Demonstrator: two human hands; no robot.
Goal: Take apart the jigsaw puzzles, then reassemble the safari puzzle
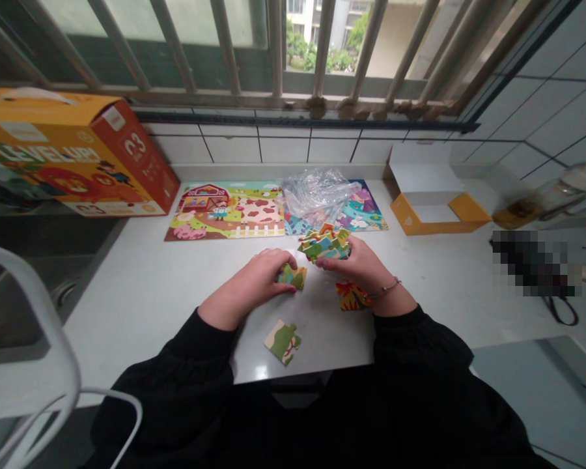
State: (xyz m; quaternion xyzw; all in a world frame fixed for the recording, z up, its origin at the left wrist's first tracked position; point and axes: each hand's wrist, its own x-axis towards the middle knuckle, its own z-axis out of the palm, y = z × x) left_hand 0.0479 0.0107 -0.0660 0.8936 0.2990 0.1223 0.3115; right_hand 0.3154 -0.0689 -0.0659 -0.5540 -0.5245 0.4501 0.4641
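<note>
My left hand (273,270) is closed round a green and yellow puzzle piece (293,277) just over the white counter. Beside it, my right hand (351,260) grips a stack of colourful puzzle pieces (325,243), raised a little above the counter. Below my right wrist lies a red and orange puzzle piece (349,297), partly covered by the wrist. Nearer to me, a green and cream puzzle piece (283,341) rests alone on the counter.
Behind my hands lie a farm picture board (254,212) and a blue-purple board (371,212) under clear plastic wrap (317,192). An open orange box (420,221) stands back right, a large orange box (78,156) back left by the sink (19,326).
</note>
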